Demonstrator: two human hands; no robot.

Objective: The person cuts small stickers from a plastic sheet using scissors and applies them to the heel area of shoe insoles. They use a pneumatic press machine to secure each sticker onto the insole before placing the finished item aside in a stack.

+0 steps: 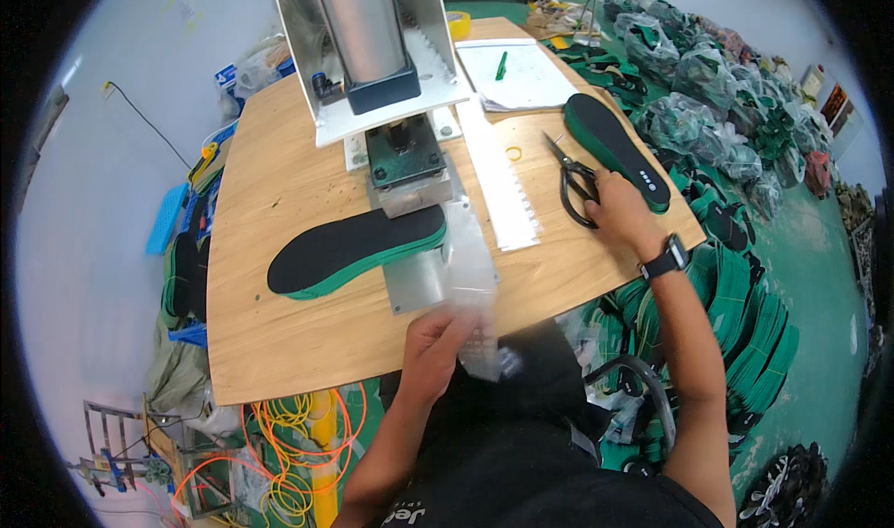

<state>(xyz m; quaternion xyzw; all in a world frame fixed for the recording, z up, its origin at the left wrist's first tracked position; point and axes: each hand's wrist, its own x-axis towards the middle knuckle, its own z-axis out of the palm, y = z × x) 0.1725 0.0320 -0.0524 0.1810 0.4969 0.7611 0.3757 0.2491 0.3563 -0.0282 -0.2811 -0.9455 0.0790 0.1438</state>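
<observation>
My left hand (430, 353) is closed at the table's near edge, pinching a translucent plastic strip (473, 272). The strip runs up beside the press plate, and its lower end is blurred. My right hand (622, 213), with a dark watch on the wrist, has its fingers closed at the black handles of the scissors (575, 182). The scissors lie on the table, blades pointing away to the left. A stack of black-topped green insoles (358, 249) rests left of the strip, its right end at the pressing block (414, 193) of a press machine (368, 44).
More insoles (615, 146) lie right of the scissors. White label strips (498, 179), a notebook (521, 86) with a green pen (502, 65), and yellow tape (458, 25) are on the wooden table (261, 342). Bagged green pieces (708, 72) and bundled insoles (745, 332) fill the right-hand floor.
</observation>
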